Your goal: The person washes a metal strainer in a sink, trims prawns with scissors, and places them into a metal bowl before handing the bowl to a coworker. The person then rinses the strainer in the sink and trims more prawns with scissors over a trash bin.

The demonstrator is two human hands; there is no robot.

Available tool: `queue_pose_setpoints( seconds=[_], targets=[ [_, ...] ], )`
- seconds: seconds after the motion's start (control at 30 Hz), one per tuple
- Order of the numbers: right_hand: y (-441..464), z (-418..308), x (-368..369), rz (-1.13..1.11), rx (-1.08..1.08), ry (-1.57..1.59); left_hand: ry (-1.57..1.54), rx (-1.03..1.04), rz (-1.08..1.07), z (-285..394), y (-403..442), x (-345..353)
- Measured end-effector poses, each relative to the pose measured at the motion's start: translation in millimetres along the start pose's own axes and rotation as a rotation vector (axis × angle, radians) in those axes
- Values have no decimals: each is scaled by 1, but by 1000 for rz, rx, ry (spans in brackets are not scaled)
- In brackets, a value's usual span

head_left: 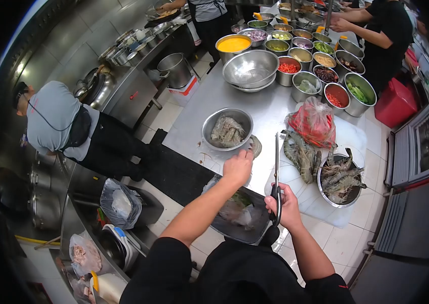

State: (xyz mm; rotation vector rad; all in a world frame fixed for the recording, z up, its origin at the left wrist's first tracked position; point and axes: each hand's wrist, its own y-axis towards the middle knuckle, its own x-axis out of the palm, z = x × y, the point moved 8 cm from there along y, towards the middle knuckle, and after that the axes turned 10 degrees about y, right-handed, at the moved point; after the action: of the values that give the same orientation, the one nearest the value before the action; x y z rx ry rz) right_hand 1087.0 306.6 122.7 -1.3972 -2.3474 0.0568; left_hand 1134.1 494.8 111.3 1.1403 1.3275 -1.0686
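My right hand (286,205) is wrapped round the black handles of a pair of scissors (276,169), whose long blades point away from me over the table. My left hand (238,167) pinches a raw shrimp (256,146) beside a steel bowl (206,130). Inside that bowl lie several grey shrimp (227,130). More whole shrimp (301,156) rest on a white cutting board (343,212) at the right. A second steel bowl (337,204) on the board is heaped with large shrimp (342,180), their legs and feelers over the rim.
A red plastic bag (313,124) sits behind the shrimp. Steel pots of cut vegetables, a pot of yellow liquid (234,44) and a large basin (251,68) fill the far table. Below me stands a lined bin (237,223). Co-workers (65,119) stand left and at the far end.
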Motion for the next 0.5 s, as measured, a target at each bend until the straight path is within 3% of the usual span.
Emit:
queue_pose_setpoints(
  seconds=[0.07,0.17,0.27,0.4,0.5],
  targets=[
    [-2,4,-6,6,-3,-3,17,92,-22,-3,-11,-2],
    [-5,7,-14,20,7,5,88,123,196,-22,-31,-29],
    [-5,7,-20,26,11,-17,-162,-121,41,-37,-58,-35],
    [-1,12,-16,17,22,-21,-345,-90,-25,-3,-30,-6],
    [-2,11,-9,-35,-5,-33,-293,-146,-116,15,-13,-9]
  ],
)
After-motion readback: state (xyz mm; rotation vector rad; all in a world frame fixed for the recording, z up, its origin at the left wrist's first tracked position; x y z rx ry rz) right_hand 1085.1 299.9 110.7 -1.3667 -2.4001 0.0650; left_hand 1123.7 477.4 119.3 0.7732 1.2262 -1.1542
